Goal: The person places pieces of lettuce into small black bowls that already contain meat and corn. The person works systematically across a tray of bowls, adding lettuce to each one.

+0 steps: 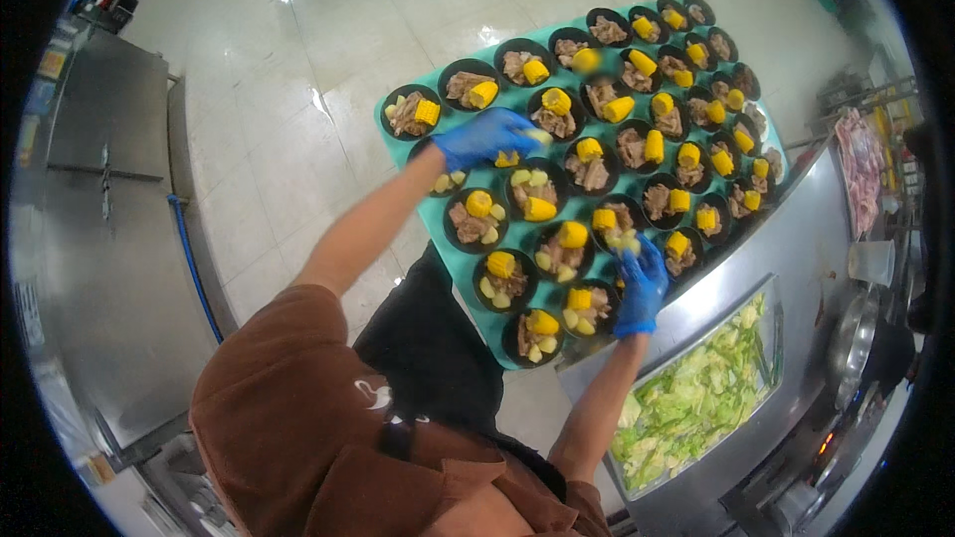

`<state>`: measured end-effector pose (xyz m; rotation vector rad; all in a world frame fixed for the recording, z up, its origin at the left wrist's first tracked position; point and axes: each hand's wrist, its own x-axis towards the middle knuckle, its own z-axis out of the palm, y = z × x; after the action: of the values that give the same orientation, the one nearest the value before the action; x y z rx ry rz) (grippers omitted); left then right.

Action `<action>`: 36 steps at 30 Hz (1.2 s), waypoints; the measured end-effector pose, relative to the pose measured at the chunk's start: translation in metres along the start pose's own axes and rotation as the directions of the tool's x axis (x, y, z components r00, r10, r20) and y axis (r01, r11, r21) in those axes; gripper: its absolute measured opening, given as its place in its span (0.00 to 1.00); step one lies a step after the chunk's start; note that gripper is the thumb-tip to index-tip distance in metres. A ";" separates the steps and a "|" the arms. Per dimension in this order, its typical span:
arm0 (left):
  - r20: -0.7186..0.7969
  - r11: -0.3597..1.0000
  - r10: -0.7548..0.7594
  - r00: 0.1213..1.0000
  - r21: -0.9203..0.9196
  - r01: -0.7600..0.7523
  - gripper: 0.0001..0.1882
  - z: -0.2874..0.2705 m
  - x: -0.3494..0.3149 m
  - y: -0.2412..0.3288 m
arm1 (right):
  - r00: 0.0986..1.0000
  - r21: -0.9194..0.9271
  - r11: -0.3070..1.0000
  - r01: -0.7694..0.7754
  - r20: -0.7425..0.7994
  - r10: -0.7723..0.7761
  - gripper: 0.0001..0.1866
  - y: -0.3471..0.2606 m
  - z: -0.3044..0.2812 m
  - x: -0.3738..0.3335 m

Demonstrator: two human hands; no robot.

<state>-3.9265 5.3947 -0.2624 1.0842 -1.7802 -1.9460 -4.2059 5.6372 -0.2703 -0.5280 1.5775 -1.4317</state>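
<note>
My left hand (pixel 487 139), in a blue glove, is closed over the bowls on the left part of a green tray (pixel 444 251), with a pale yellow potato chunk (pixel 538 136) at its fingertips. My right hand (pixel 642 288), gloved the same way, has its fingers drawn together around potato chunks (pixel 624 242) above a black bowl near the tray's right edge. Many black bowls hold brown meat chunks (pixel 587 173) and a piece of yellow corn (pixel 501 265). Potato chunks also lie in the nearer bowls, and in the far left corner bowl (pixel 410 112).
A clear tray of chopped green cabbage (pixel 686 403) stands on the steel counter (pixel 736 273) to the right. Beyond it are a metal pan (pixel 854 348) and a white container (pixel 871 262). A steel cabinet (pixel 104 268) stands left, on the tiled floor.
</note>
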 end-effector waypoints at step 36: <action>-0.365 0.819 -0.004 0.931 0.533 0.213 0.21 -0.231 0.071 -0.108 | 0.812 -0.633 0.515 0.577 0.513 -0.279 0.17 0.082 0.375 0.261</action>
<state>-3.7868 5.2018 -0.3765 1.6319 -2.1684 -1.1631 -4.0012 5.2415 -0.4007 -1.7256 1.7753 -0.8126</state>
